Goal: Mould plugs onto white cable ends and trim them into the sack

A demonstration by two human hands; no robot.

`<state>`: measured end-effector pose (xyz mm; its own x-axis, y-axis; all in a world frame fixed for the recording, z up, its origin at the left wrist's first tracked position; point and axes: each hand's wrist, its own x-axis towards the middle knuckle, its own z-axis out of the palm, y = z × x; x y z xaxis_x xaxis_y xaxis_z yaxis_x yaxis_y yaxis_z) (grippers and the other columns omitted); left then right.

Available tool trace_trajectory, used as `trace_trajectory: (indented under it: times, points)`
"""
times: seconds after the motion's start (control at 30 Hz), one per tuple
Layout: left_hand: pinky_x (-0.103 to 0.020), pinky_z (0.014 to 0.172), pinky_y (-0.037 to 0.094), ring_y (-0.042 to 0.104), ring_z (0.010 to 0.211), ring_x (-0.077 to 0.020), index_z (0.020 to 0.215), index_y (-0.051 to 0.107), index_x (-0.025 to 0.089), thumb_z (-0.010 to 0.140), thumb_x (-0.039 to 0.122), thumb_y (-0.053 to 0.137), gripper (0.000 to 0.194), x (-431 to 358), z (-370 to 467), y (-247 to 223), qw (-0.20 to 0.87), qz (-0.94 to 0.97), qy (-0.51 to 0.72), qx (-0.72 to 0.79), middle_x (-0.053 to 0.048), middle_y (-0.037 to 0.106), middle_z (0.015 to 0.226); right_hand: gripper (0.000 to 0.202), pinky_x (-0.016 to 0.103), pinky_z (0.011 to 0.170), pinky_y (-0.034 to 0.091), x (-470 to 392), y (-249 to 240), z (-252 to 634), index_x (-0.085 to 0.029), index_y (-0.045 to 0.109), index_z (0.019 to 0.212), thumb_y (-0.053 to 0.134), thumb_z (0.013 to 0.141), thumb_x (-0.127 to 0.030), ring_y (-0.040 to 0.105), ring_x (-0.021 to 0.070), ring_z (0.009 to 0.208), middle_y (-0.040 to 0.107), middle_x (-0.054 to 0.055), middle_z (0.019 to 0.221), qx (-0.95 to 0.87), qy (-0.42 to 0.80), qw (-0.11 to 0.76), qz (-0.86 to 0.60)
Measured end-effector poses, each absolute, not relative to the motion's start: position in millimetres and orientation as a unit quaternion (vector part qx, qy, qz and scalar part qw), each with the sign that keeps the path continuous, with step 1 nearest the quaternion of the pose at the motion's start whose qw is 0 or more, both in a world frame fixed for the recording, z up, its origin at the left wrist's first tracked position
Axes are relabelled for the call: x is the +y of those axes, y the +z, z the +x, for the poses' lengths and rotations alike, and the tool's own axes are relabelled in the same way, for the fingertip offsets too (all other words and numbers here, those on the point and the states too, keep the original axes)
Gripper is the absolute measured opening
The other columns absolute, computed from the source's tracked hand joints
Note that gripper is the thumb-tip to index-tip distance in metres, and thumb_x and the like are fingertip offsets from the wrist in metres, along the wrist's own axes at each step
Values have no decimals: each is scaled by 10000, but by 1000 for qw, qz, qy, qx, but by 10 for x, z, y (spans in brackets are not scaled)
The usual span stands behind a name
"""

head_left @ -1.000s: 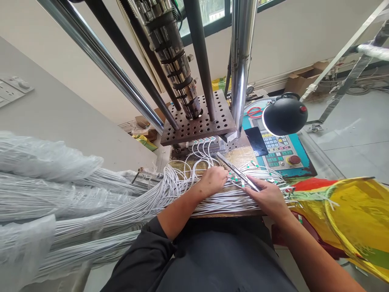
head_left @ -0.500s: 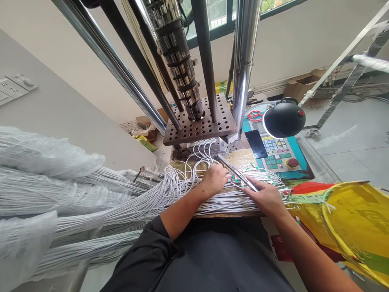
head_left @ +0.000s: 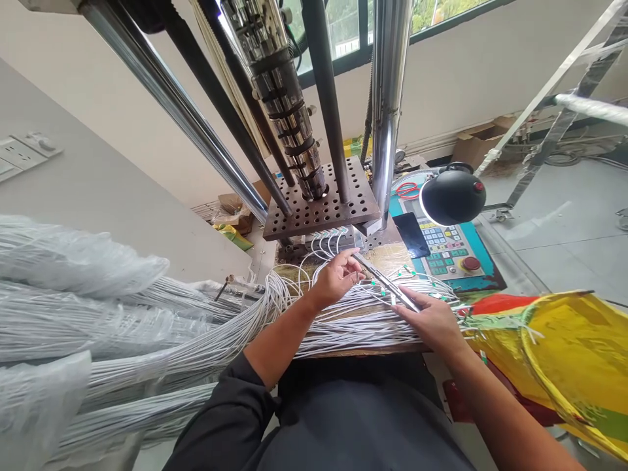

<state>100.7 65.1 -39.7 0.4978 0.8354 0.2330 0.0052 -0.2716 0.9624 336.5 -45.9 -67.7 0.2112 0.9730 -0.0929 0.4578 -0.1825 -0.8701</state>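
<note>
My right hand (head_left: 430, 319) grips the near end of a long, narrow metal bar (head_left: 385, 282), which slants up and left over the white cables. By the bar's far end is my left hand (head_left: 337, 280), its index finger stretched toward the bar and the other fingers loosely curled. I see nothing held in it. Beneath both hands lie many white cables (head_left: 363, 330), several with small green tips (head_left: 383, 293). Behind them, a row of cable ends (head_left: 330, 233) sits in a metal mold under the press's perforated plate (head_left: 338, 212).
Thick cable bundles (head_left: 186, 356), partly wrapped in plastic, run off to the left. At right are a black lamp (head_left: 454, 197), a control panel (head_left: 449, 252) with a red button, a dark phone-like slab (head_left: 412, 234), red scissors (head_left: 407, 190) and a yellow bag (head_left: 579, 353).
My left hand has shifted slightly left and up, and its fingers have spread from a pinch among the cables. The right hand keeps the metal bar in nearly the same place.
</note>
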Motion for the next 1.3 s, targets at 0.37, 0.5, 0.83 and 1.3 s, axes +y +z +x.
trace_trajectory:
  times: [0.37, 0.5, 0.83, 1.3]
  points:
    - [-355, 798, 582, 687, 755, -177, 969, 770, 146, 973, 435, 640, 317, 565, 1021, -302, 459, 708, 442, 303, -74, 703, 792, 517, 412, 1040, 564, -451, -635, 3352, -192, 780, 1194, 764, 731, -421, 713, 319, 1152, 764, 68, 1168, -517, 341, 380, -687]
    - [-323, 800, 558, 669, 859, -190, 1142, 720, 150, 1041, 390, 505, 337, 493, 1036, -221, 256, 849, 360, 291, -112, 695, 938, 536, 402, 1039, 565, -455, -632, 3351, -175, 771, 1211, 757, 738, -425, 717, 317, 1143, 765, 75, 1168, -519, 342, 381, -684]
    - [-253, 607, 427, 569, 582, -137, 879, 581, 196, 1076, 392, 392, 336, 494, 1021, -277, 152, 827, 274, 467, -10, 619, 664, 555, 401, 1045, 559, -459, -613, 3360, -173, 763, 1230, 746, 745, -442, 714, 317, 1149, 764, 76, 1179, -524, 341, 372, -686]
    - [-339, 738, 459, 662, 769, -229, 889, 687, 170, 1056, 334, 396, 373, 768, 1130, -261, 59, 942, -52, 327, -98, 727, 853, 542, 409, 1016, 573, -462, -608, 3362, -198, 772, 1217, 733, 743, -457, 727, 317, 1118, 774, 61, 1160, -528, 334, 379, -683]
